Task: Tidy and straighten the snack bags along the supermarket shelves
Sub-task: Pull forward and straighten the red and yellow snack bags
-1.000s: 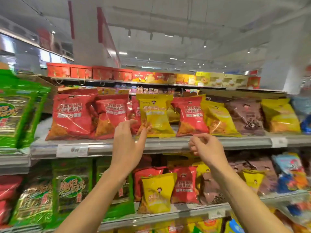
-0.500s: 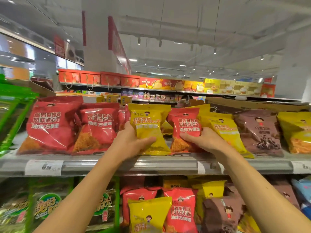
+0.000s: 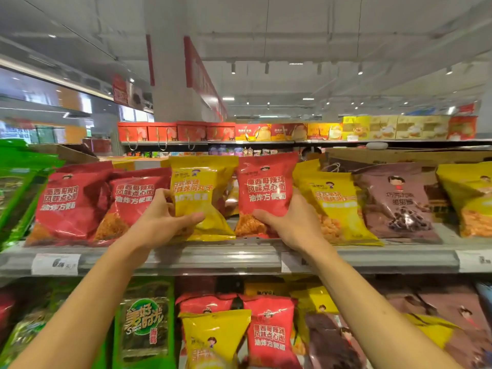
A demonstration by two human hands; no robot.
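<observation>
Both bare forearms reach up and forward to the grey metal shelf edge (image 3: 239,258). The left hand (image 3: 162,221) is curled around the lower left side of a glossy yellow plastic snack bag (image 3: 205,187), thumb pressed across its front and fingers wrapped behind its edge. The right hand (image 3: 290,225) clasps the lower part of a glossy red plastic snack bag (image 3: 266,187), thumb on the front near the bottom, fingers up along its right edge. Both bags stand upright on the shelf, side by side between the hands. Left of the left hand's hold lean two more red bags (image 3: 106,203); right of the right hand's hold sit another yellow bag (image 3: 338,206) and a brown bag (image 3: 396,198).
</observation>
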